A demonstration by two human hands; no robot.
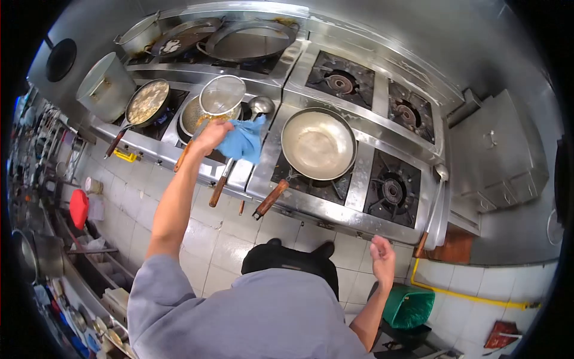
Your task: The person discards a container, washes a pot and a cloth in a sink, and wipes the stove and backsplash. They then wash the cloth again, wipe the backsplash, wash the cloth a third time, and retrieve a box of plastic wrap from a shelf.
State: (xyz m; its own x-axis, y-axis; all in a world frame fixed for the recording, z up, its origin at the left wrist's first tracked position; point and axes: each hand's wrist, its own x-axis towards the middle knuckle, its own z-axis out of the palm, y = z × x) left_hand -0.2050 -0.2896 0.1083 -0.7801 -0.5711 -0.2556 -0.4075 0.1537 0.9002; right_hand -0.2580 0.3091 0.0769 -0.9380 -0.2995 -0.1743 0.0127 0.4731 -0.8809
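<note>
My left hand (216,133) is closed on a blue cloth (242,141), which hangs from it above the front edge of the stove. Just beyond it, a round mesh strainer (222,94) lies over a pan (192,115); whether my fingers also touch a handle there is hidden. A ladle (262,106) rests beside the cloth. My right hand (382,258) hangs over the floor in front of the stove, empty, with fingers loosely apart. Between the hands, a wide empty wok (318,143) with a wooden handle (271,200) sits on a burner.
On the left burners stand a frying pan of food (149,103) and a tall pot (106,88). Large shallow pans (248,42) line the back. A long-handled spoon (441,173) lies along the right edge. A green bin (408,306) stands on the floor at right.
</note>
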